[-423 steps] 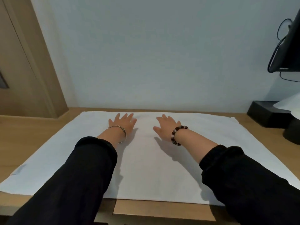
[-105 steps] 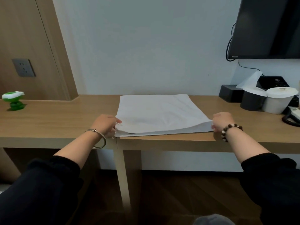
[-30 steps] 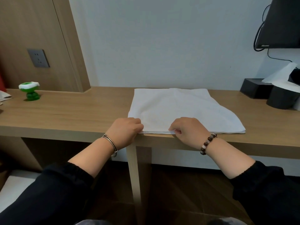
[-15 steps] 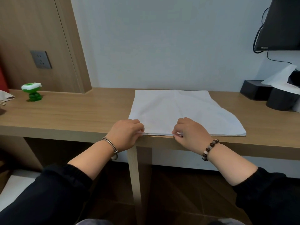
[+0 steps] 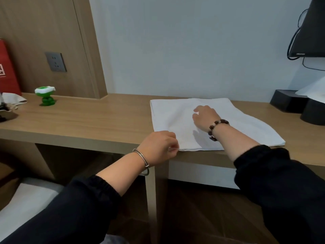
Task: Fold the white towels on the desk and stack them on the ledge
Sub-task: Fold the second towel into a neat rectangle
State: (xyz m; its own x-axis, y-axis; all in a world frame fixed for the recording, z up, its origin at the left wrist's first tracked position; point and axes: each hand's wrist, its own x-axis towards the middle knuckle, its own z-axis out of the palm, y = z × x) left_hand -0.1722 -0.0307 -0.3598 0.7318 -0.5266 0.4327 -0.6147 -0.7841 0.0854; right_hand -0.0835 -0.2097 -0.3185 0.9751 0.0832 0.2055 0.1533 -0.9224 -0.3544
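Now the right hand (image 5: 205, 117) quits the edge!
It has moved onto the folded white towel (image 5: 246, 127), resting at its middle, fingers bent, grip unclear; the left hand (image 5: 159, 147) pinches the near-left corner at the tabletop (image 5: 88, 120) front edge. Another fold looks next.

Folded white towel (image 5: 233, 125) flat on desk (image 5: 91, 120)

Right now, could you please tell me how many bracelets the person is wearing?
2: a silver bangle on the left wrist, near the desk edge, and a brown beaded bracelet on the right wrist, over the white towel. Sleeves may hide others.
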